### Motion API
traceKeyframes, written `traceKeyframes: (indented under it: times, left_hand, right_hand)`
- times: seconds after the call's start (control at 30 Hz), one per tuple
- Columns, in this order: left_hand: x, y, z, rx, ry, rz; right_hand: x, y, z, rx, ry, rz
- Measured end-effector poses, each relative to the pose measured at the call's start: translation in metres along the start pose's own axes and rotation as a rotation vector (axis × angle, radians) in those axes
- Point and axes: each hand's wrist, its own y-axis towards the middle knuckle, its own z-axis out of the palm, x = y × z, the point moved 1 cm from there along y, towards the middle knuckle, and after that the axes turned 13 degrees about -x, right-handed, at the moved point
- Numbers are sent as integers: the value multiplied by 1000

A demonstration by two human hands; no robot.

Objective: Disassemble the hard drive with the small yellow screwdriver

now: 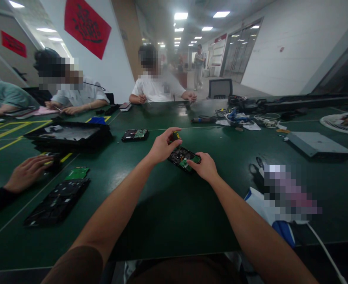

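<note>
My left hand (164, 146) is closed around the short yellow-and-black handle of a screwdriver (177, 136). Its tip points down at a black hard drive (180, 157) with a green circuit board on its upper face; whether the tip sits in a screw I cannot tell. With its thumb on the board and fingers around the near right edge, my right hand (203, 165) grips that drive, which lies on or just above the green table (150, 205). Beyond my left hand lies another hard drive (134, 135), its green board facing up.
At left are a black casing (57, 203), a loose green circuit board (77, 172) and a black tray (73, 136). Another person's hand (28, 171) rests beside them. A grey metal box (317, 144) and coiled cables (239, 117) lie right. People sit across the table.
</note>
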Motion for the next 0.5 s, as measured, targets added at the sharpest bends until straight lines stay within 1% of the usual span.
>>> traceKeyframes:
  times: [0.1, 0.2, 0.27, 0.43, 0.5]
  left_hand:
    - [-3, -1, 1, -18, -56, -68]
    - [-2, 0, 1, -28, -67, -89]
    - [0, 0, 0, -24, -44, -70]
    - [6, -1, -1, 10, 63, 41]
    - [5, -2, -1, 6, 70, 46]
  right_hand:
    - [0, 0, 0, 6, -3, 2]
    - [-1, 0, -1, 11, 12, -3]
    - [-1, 0, -1, 11, 19, -2]
    - [-2, 0, 0, 10, 14, 0]
    - [-2, 0, 0, 5, 11, -4]
